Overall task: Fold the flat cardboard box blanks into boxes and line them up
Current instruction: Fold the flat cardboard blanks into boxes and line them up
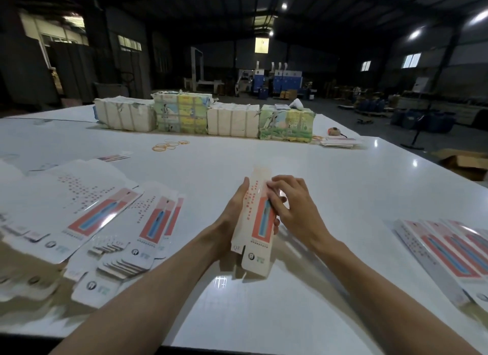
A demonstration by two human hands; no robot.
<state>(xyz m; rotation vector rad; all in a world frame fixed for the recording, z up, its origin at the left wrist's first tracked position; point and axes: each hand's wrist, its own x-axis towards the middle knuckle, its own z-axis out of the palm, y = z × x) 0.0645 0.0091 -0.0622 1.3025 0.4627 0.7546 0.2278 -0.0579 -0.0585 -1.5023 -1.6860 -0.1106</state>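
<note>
A long white box blank (254, 238) with a red and blue panel is held above the white table (264, 315) at the centre, partly opened into a tube. My left hand (235, 209) grips its left side, fingers wrapped underneath. My right hand (293, 204) curls over its upper right face, fingertips pressing the printed panel. Flat blanks (105, 222) lie spread in a loose pile at the left. Folded boxes (446, 254) lie side by side in a row at the right edge.
Bundled stacks of printed card (206, 117) stand in a line across the far side of the table. Rubber bands (169, 146) lie in front of them. A tape measure (334, 131) and a few loose blanks (340, 142) sit at the far right.
</note>
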